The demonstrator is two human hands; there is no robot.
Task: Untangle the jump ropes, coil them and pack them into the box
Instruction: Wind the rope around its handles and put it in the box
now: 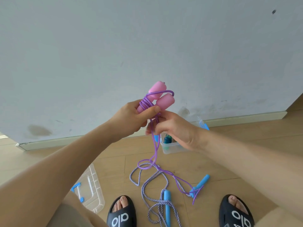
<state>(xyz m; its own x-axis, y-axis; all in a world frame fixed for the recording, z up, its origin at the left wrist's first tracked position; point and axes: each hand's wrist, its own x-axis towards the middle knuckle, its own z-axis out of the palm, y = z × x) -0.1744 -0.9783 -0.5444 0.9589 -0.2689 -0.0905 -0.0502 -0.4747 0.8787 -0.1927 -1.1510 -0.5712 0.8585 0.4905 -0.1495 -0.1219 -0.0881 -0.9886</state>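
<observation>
Left hand (131, 118) was raised at frame centre, fingers curled round the two pink handles (157, 97), which lay side by side and pointed toward 1 o'clock. Several turns of the purple rope (155, 149) were wound tight round the handles just above the thumb, with one looser loop higher up across both.

Right hand (173, 128) sat just at 4 o'clock of the left, touching it. Its fingers were curled and pinched the purple rope right under the handles. Exact finger contact was blurred.

From the pinch the purple rope dropped toward 6 o'clock as a doubled strand, made a loop on the floor (114, 167), then trailed toward 5 o'clock and crossed the blue handle (200, 184) there.

The striped rope (150, 181), white and blue twisted, lay loose on the floor between the feet in open loops, partly under the purple one. Its second blue handle (167, 203) lay at 6 o'clock with striped rope wrapped over it.

The clear box (172, 147) stood by the wall at 3 o'clock of the hanging rope, mostly hidden behind the right hand and wrist, with something teal inside; could not tell what. A clear lid (93, 187) with blue clips lay on the floor at 8 o'clock.

Black slides (122, 212) were on both feet at the bottom edge. White wall (147, 38) filled the top half.
</observation>
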